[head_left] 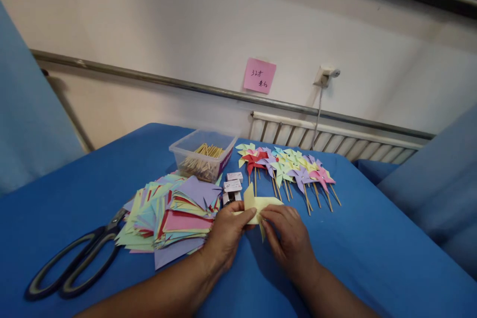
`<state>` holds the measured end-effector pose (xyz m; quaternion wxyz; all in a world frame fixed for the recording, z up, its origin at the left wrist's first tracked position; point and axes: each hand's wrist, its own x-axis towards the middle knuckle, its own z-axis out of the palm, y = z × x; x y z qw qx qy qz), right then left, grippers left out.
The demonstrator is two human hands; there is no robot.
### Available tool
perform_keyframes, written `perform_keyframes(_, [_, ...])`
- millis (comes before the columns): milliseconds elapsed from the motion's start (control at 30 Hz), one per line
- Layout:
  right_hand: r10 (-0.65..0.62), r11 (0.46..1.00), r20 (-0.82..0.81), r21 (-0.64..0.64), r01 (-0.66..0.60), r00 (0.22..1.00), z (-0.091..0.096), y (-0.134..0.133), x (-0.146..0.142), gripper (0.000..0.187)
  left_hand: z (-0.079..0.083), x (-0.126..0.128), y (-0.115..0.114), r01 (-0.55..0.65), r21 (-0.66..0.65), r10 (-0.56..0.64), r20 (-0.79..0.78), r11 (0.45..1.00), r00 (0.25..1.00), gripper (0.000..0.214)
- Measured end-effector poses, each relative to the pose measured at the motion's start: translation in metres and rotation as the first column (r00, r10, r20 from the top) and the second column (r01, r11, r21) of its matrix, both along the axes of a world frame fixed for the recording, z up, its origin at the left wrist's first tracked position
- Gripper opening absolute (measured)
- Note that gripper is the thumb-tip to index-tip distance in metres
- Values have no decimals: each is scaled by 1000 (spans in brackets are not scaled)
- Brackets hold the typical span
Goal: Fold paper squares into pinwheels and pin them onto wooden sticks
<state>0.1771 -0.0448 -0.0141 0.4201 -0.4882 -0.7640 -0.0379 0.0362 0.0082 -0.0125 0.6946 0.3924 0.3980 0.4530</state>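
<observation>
A pale yellow paper pinwheel [266, 202] is held above the table between both hands, with some of its blades folded toward the middle. My left hand [228, 231] grips it from the left, the thumb pressed near its centre. From the other side my right hand [288, 233] pinches the paper by the centre with thumb and fingers. My fingers hide part of the pinwheel, and I cannot make out whether a pin is in it. Just behind my left hand stand small white boxes [233, 186], one of them open with dark contents.
Cut coloured paper sheets [190, 226] are piled at left, beside large scissors [80, 258]. A clear plastic box [179, 153] holds many wooden sticks [208, 151]. Finished pinwheels on sticks [301, 176] lie at the back right of the blue-covered table [372, 238].
</observation>
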Motion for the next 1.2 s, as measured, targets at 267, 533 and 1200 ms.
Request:
perform_keyframes(267, [-73,994,11,-80,73,997,-5,3,2,7,-5,3,-6,35,62,-23,-188,997,982,18])
perform_keyframes(533, [-83,988,77,-125,93,993,-6,4,2,9,-9,4,-2,39,69,-23,-223,997,975,16])
perform_keyframes(1200, [-30,1000,-103,1,30,994,81,77,-42,15,-18,10,1,54,88,-29,-257,995,966,16])
